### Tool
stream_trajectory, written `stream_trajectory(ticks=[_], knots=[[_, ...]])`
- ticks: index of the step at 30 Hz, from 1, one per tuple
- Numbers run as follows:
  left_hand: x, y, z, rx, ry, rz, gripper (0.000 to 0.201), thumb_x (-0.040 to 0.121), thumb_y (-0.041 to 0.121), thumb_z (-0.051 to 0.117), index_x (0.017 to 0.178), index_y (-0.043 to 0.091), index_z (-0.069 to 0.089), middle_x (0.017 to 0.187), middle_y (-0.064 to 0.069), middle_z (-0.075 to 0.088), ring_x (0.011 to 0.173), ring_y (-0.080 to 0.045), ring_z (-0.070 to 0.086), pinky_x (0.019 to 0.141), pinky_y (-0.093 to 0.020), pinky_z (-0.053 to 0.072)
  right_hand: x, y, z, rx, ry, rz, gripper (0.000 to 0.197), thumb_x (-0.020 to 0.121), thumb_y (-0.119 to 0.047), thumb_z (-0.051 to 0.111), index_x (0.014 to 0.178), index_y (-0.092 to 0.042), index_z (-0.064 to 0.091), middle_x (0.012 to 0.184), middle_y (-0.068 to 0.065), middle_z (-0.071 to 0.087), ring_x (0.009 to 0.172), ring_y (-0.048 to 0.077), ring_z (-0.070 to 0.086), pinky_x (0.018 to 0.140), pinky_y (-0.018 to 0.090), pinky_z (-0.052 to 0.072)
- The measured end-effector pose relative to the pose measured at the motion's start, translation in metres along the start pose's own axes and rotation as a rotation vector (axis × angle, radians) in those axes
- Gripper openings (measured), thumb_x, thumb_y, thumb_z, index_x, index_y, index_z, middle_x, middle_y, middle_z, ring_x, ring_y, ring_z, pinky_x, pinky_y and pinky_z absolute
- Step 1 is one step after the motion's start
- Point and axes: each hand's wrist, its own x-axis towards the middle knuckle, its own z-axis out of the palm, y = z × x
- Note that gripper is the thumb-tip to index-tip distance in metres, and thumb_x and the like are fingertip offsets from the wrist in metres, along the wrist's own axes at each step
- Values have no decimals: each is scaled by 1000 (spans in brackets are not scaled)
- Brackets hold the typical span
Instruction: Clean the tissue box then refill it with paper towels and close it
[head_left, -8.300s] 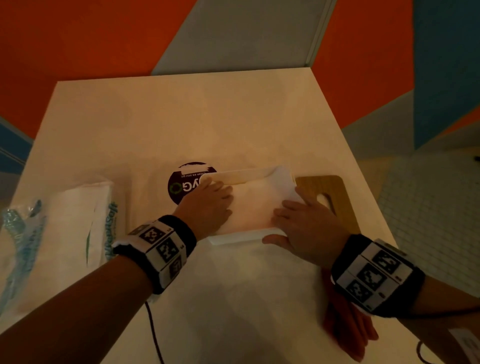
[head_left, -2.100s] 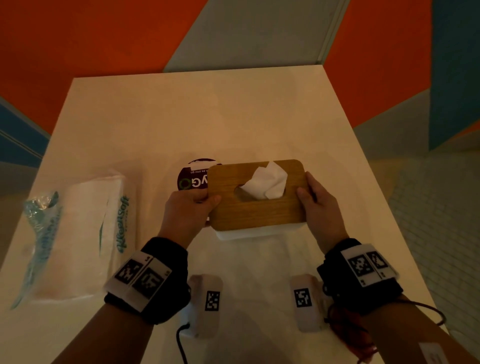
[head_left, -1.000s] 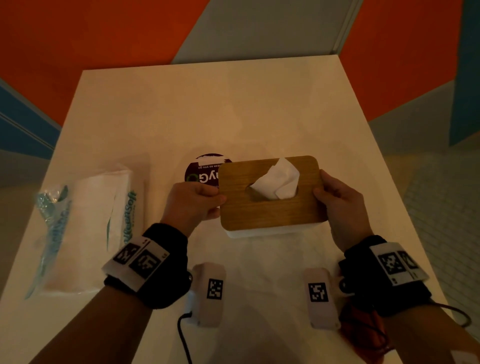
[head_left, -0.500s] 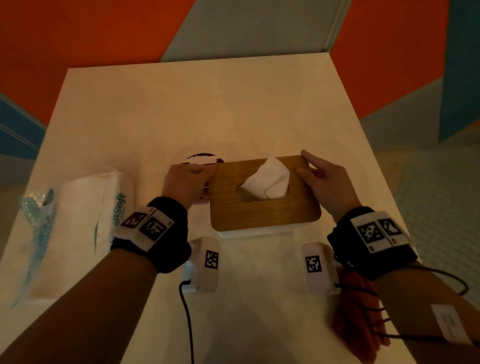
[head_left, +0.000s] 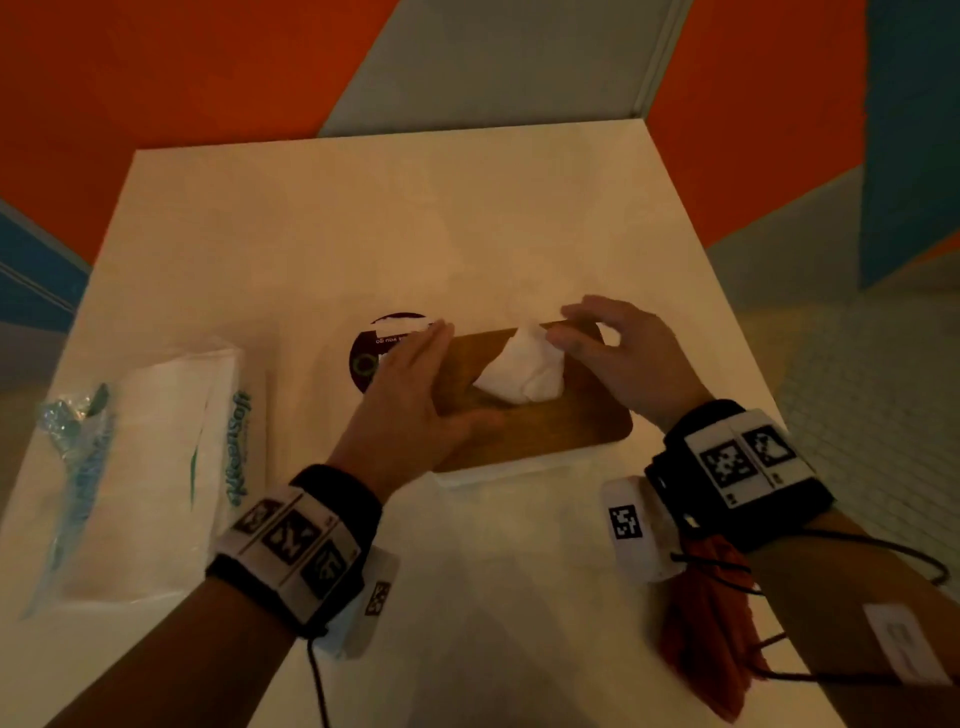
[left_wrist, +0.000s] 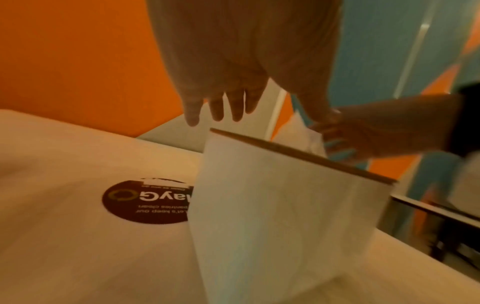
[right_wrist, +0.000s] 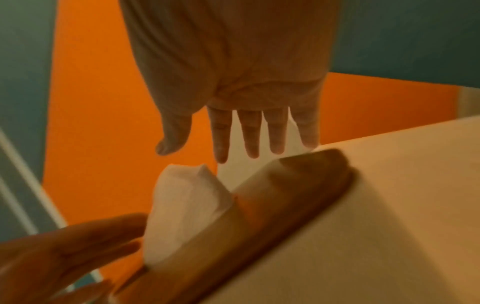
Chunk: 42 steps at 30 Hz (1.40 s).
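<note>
The tissue box (head_left: 498, 475) stands mid-table, its white body (left_wrist: 272, 205) under a wooden lid (head_left: 571, 415). A white paper towel (head_left: 522, 371) sticks up through the lid's slot and also shows in the right wrist view (right_wrist: 182, 205). My left hand (head_left: 410, 384) lies flat on the left part of the lid, fingers straight and thumb stretched toward the towel. My right hand (head_left: 608, 343) hovers over the lid's far right corner with straight fingers (right_wrist: 250, 133); its fingertips are by the towel's tip and hold nothing. The left fingers (left_wrist: 221, 107) also show extended.
An opened pack of paper towels (head_left: 156, 467) lies at the table's left. A round dark sticker (head_left: 369, 348) is on the table (head_left: 415, 234) just left of the box. An orange-red cloth (head_left: 711, 639) lies by the near right edge, under my right forearm.
Both hands have let go of the lid's ends. The left hand now lies flat on the lid, and the right hand has moved in over the far right corner, next to the towel.
</note>
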Motion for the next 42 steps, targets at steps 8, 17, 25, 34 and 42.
stream_trajectory(ticks=[8, 17, 25, 34, 42], knots=[[-6, -3, 16, 181, -121, 76, 106, 67, 55, 66, 142, 15, 2, 156, 1, -2, 141, -16, -10, 115, -34, -3, -10, 11, -1, 213, 225, -58, 3, 83, -11, 65, 80, -12, 63, 98, 9, 64, 93, 15, 57, 86, 31, 45], [-7, -2, 14, 60, -124, 78, 108, 62, 54, 66, 142, 17, 4, 155, 7, -6, 138, -6, -12, 116, -35, 1, -28, 23, -6, 410, 192, 20, 16, 89, -20, 56, 105, -20, 58, 104, -8, 59, 79, -12, 57, 66, 3, 44], [-29, -20, 5, -358, 40, -123, 44, 89, 14, 52, 128, 30, 42, 113, 7, 60, 97, -3, 58, 94, -24, 44, -57, 46, 8, 223, 29, 88, 54, 87, -3, 57, 136, -14, 38, 126, -4, 47, 118, 12, 45, 99, 36, 43], [-27, -20, 8, -454, 64, -163, 41, 87, 9, 54, 120, 32, 47, 94, 11, 63, 81, 3, 60, 89, -27, 47, -60, 52, 12, 210, 78, 116, 54, 87, -7, 58, 136, -19, 39, 129, 4, 54, 114, 19, 51, 98, 51, 45], [-30, -21, 11, -568, 70, -210, 40, 87, 8, 54, 124, 23, 49, 95, 10, 65, 79, 3, 63, 78, -15, 52, -60, 52, 11, 244, 54, 127, 52, 88, -9, 57, 136, -20, 39, 134, 6, 52, 121, 22, 49, 100, 51, 44]])
